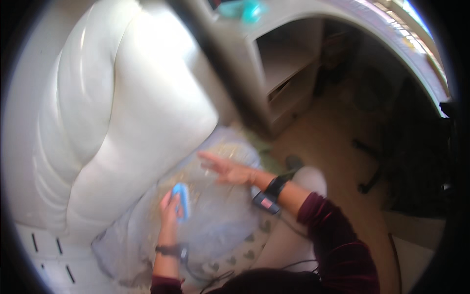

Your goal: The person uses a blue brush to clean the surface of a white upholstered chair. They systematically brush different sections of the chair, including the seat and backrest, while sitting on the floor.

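My left hand (169,207) grips a small blue hand brush (180,200) with pale bristles facing right. Below it a light lavender cloth (220,211) lies spread and creased, strewn with yellowish bits (233,150) that are too blurred to identify. Over the cloth's upper part, my right hand (229,172) is held with its fingers apart and nothing in it. Whether it touches the cloth is unclear. Under the cloth's near edge shows a pale fabric with green hearts (231,261), close to my knees.
A white padded leather-look seat (147,121) borders the cloth on the left. White drawers (47,253) with dark handles stand lower left. Beyond the cloth is an open-shelved cabinet (290,70). A wheeled chair base (367,165) is at right. Cables (216,279) run from both wristbands.
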`<move>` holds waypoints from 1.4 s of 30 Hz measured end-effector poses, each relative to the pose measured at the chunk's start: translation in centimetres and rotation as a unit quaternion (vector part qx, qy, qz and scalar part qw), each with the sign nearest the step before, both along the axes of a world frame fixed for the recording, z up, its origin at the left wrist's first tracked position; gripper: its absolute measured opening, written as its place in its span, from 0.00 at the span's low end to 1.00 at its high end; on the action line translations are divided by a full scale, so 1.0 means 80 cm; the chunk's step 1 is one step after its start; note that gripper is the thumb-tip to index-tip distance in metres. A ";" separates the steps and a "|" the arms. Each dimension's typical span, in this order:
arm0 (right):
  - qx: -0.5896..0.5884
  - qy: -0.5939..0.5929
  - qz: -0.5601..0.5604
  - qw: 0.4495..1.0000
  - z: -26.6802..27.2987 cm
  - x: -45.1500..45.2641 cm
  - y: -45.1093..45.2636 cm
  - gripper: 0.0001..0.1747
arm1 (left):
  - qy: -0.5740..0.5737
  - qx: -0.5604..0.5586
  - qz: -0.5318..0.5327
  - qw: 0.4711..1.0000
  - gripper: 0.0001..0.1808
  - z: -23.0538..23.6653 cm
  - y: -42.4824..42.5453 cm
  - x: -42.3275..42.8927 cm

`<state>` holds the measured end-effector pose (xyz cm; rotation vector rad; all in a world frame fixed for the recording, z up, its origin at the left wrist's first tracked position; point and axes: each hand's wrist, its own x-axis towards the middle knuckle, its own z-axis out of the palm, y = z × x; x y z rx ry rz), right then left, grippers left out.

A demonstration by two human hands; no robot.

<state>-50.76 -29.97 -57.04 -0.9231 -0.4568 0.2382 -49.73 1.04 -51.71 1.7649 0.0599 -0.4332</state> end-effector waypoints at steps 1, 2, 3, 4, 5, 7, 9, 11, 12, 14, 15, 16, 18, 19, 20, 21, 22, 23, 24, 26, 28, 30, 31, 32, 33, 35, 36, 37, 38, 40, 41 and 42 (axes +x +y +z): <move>-0.093 -0.057 0.039 0.993 0.000 -0.001 -0.006 0.66 | -0.007 -0.003 0.022 1.000 0.15 -0.006 0.005 -0.003; -0.101 -0.065 -0.010 0.993 -0.001 -0.009 -0.007 0.58 | 0.006 0.019 0.074 0.997 0.16 -0.014 0.008 -0.004; -0.137 -0.044 -0.018 0.989 -0.001 -0.009 -0.013 0.54 | 0.002 0.025 0.067 0.997 0.18 -0.019 0.015 -0.005; -0.173 -0.049 0.000 0.984 -0.003 -0.015 -0.016 0.51 | -0.013 0.003 0.059 0.998 0.18 -0.027 0.020 -0.006; -0.195 -0.063 -0.021 0.979 -0.005 -0.017 -0.020 0.49 | -0.015 0.004 0.064 0.998 0.18 -0.032 0.027 -0.004; -0.223 -0.018 -0.120 0.967 -0.013 -0.026 -0.026 0.40 | -0.037 -0.012 0.092 0.995 0.20 -0.046 0.038 0.003; -0.230 -0.046 -0.209 0.949 -0.021 -0.038 -0.037 0.25 | -0.040 -0.015 0.084 0.996 0.22 -0.056 0.046 0.014; -0.152 -0.021 -0.199 0.968 -0.023 -0.054 -0.051 0.20 | -0.043 0.003 0.088 0.995 0.22 -0.063 0.049 0.021; -0.134 -0.011 -0.184 0.974 -0.019 -0.061 -0.061 0.21 | -0.036 -0.010 0.076 0.996 0.21 -0.065 0.049 0.024; -0.247 0.016 -0.178 0.952 -0.003 -0.079 -0.080 0.29 | -0.033 0.001 0.102 0.994 0.18 -0.065 0.048 0.024; -0.295 0.009 -0.208 0.933 0.009 -0.086 -0.087 0.32 | -0.043 0.009 0.122 0.992 0.17 -0.064 0.047 0.023; -0.329 -0.080 -0.252 0.907 0.022 -0.094 -0.094 0.34 | -0.045 0.015 0.132 0.990 0.16 -0.064 0.044 0.022; -0.247 -0.054 -0.344 0.904 0.054 -0.106 -0.102 0.24 | -0.044 0.016 0.138 0.989 0.16 -0.064 0.039 0.023; -0.162 0.052 -0.311 0.935 0.070 -0.114 -0.100 0.17 | -0.042 0.013 0.137 0.990 0.16 -0.064 0.038 0.024; -0.208 0.118 -0.315 0.919 0.091 -0.110 -0.108 0.12 | -0.047 0.010 0.134 0.990 0.17 -0.065 0.037 0.026; -0.263 0.102 -0.365 0.887 0.114 -0.104 -0.115 0.11 | -0.039 0.018 0.138 0.989 0.18 -0.067 0.037 0.027; -0.289 0.077 -0.442 0.846 0.140 -0.089 -0.123 0.11 | -0.038 0.022 0.143 0.989 0.19 -0.069 0.037 0.029; -0.357 -0.021 -0.566 0.743 0.169 -0.070 -0.135 0.11 | -0.037 0.035 0.152 0.987 0.20 -0.070 0.040 0.031; -0.378 -0.104 -0.651 0.650 0.199 -0.048 -0.153 0.11 | -0.043 0.034 0.174 0.983 0.22 -0.072 0.041 0.032; -0.437 -0.173 -0.712 0.522 0.261 0.008 -0.194 0.11 | -0.063 0.053 0.169 0.982 0.23 -0.075 0.047 0.032; -0.548 -0.130 -0.709 0.425 0.308 0.067 -0.229 0.28 | -0.072 0.069 0.176 0.979 0.24 -0.076 0.053 0.028; -0.627 -0.043 -0.648 0.431 0.335 0.118 -0.255 0.43 | -0.066 0.079 0.196 0.975 0.25 -0.075 0.059 0.022; -0.641 -0.042 -0.645 0.414 0.338 0.137 -0.262 0.45 | -0.085 0.071 0.183 0.977 0.26 -0.074 0.062 0.018; -0.683 -0.004 -0.597 0.420 0.339 0.156 -0.269 0.45 | -0.094 0.060 0.168 0.980 0.27 -0.073 0.066 0.014; -0.715 0.014 -0.563 0.415 0.335 0.169 -0.276 0.46 | -0.101 0.049 0.152 0.982 0.27 -0.072 0.069 0.010; -0.712 0.042 -0.555 0.429 0.322 0.182 -0.290 0.31 | -0.112 0.056 0.162 0.979 0.28 -0.068 0.075 0.001; -0.637 0.034 -0.622 0.455 0.317 0.182 -0.296 0.21 | -0.120 0.051 0.163 0.978 0.28 -0.067 0.078 -0.003; -0.624 0.004 -0.643 0.444 0.313 0.175 -0.303 0.14 | -0.127 0.056 0.171 0.975 0.28 -0.066 0.080 -0.006; -0.582 -0.072 -0.686 0.430 0.310 0.165 -0.306 0.14 | -0.136 0.054 0.175 0.974 0.28 -0.067 0.082 -0.008; -0.504 -0.131 -0.719 0.461 0.306 0.127 -0.302 0.12 | -0.132 0.055 0.185 0.972 0.28 -0.070 0.086 -0.007; -0.461 -0.161 -0.721 0.491 0.306 0.102 -0.292 0.12 | -0.119 0.054 0.194 0.972 0.28 -0.074 0.089 -0.004; -0.430 -0.092 -0.638 0.631 0.307 0.076 -0.278 0.10 | -0.098 0.054 0.211 0.971 0.27 -0.080 0.092 -0.001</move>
